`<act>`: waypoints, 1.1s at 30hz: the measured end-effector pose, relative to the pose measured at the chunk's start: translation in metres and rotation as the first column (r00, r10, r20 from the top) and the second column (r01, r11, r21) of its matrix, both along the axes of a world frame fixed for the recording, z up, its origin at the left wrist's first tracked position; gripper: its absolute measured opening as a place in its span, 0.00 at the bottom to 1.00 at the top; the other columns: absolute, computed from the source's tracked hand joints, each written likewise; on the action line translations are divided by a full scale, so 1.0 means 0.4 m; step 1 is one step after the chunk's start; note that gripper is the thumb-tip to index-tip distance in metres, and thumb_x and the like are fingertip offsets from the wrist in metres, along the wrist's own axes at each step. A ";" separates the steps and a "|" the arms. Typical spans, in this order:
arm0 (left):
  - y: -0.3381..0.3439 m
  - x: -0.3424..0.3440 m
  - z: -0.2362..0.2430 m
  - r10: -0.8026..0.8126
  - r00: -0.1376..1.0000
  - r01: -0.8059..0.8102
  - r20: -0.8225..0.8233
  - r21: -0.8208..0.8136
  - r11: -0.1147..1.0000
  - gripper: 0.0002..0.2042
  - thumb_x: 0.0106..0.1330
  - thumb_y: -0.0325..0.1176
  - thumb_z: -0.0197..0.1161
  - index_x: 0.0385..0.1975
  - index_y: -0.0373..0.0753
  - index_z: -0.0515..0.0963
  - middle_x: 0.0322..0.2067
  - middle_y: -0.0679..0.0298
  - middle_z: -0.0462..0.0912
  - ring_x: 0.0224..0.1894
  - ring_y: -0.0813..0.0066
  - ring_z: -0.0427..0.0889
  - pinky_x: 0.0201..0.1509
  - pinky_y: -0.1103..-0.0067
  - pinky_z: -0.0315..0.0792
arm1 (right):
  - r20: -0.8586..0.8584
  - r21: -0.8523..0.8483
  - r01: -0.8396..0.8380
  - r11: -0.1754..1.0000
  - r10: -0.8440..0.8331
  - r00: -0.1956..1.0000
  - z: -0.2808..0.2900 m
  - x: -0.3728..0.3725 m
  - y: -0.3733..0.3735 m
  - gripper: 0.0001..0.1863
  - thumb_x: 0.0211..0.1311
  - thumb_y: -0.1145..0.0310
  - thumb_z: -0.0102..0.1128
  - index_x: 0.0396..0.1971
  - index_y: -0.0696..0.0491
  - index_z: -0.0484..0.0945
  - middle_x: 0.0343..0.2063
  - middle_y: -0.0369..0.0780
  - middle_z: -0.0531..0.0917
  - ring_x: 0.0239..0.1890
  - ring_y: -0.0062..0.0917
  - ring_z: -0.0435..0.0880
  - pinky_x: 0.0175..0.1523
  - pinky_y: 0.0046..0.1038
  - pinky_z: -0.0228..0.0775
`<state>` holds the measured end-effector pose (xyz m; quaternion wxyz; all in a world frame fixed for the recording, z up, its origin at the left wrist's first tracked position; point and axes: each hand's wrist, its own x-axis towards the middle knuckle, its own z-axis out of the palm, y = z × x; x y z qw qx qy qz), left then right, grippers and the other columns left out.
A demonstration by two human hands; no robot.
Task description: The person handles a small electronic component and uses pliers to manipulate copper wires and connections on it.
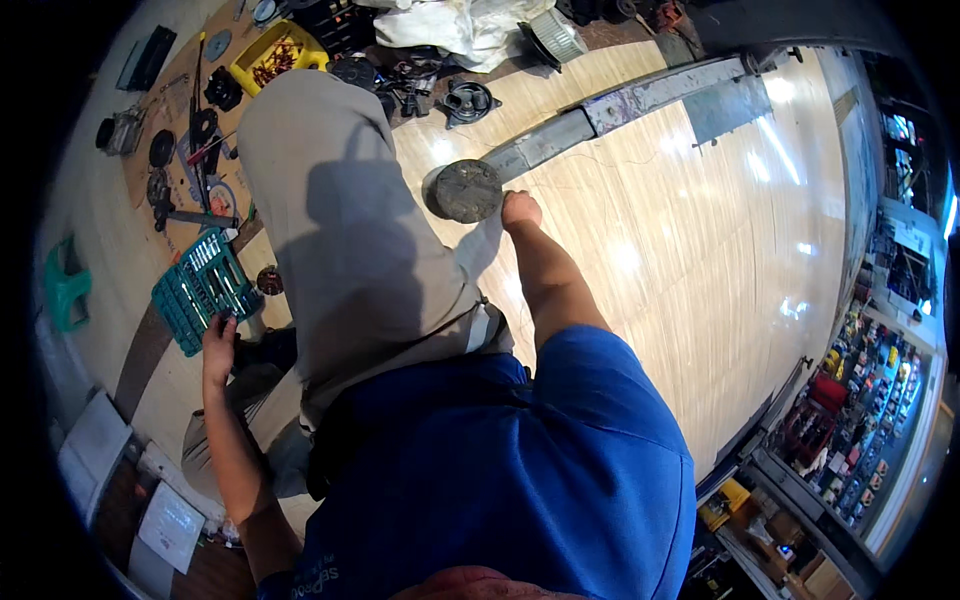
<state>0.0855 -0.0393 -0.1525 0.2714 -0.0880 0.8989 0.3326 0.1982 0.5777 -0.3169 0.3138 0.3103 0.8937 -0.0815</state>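
Observation:
At the lower edge of a green socket set case (172, 305), my left hand (219, 348) has its fingers drawn together over the tools. Something small and dark shows at the fingertips, too small to name. The case lies open on the floor with rows of silver sockets in it. My right hand (521, 210) is curled into a fist beside the round black pad (468, 191) on the end of a grey lift arm (560, 135). What that fist holds, if anything, is hidden. My bent knee (310, 120), in grey trousers, rises between the two hands.
A brown board (150, 195) with loose parts and tools lies at the far left. Nearby are a yellow tray (309, 50) of small red parts, a black motor part (467, 103) and a blower wheel (556, 40). A green stool (66, 285) stands at the left.

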 end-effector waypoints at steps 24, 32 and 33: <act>0.397 -0.035 0.525 -0.137 0.980 0.185 -0.141 0.897 0.402 0.28 0.69 0.46 0.52 0.61 0.30 0.61 0.56 0.51 0.70 0.55 0.65 0.73 0.56 0.73 0.69 | -0.921 0.061 -0.888 0.455 0.368 0.125 1.041 -0.243 -0.416 0.08 0.51 0.66 0.56 0.31 0.53 0.77 0.28 0.43 0.80 0.34 0.39 0.80 0.37 0.38 0.73; 0.316 -0.037 0.538 0.363 0.931 -0.062 0.032 0.995 0.072 0.18 0.74 0.42 0.42 0.50 0.32 0.66 0.22 0.67 0.68 0.31 0.75 0.70 0.44 0.74 0.67 | -0.757 0.057 -0.914 0.401 0.614 0.223 0.948 -0.286 -0.545 0.07 0.50 0.66 0.59 0.29 0.51 0.77 0.29 0.44 0.81 0.31 0.41 0.80 0.34 0.38 0.73; 0.278 -0.053 0.549 0.337 0.939 -0.065 0.065 0.998 -0.010 0.17 0.74 0.41 0.43 0.51 0.32 0.67 0.21 0.69 0.63 0.29 0.77 0.66 0.42 0.76 0.64 | -0.733 0.055 -0.884 0.464 0.620 0.279 0.976 -0.292 -0.499 0.10 0.54 0.63 0.60 0.32 0.52 0.78 0.27 0.44 0.80 0.32 0.43 0.80 0.36 0.39 0.72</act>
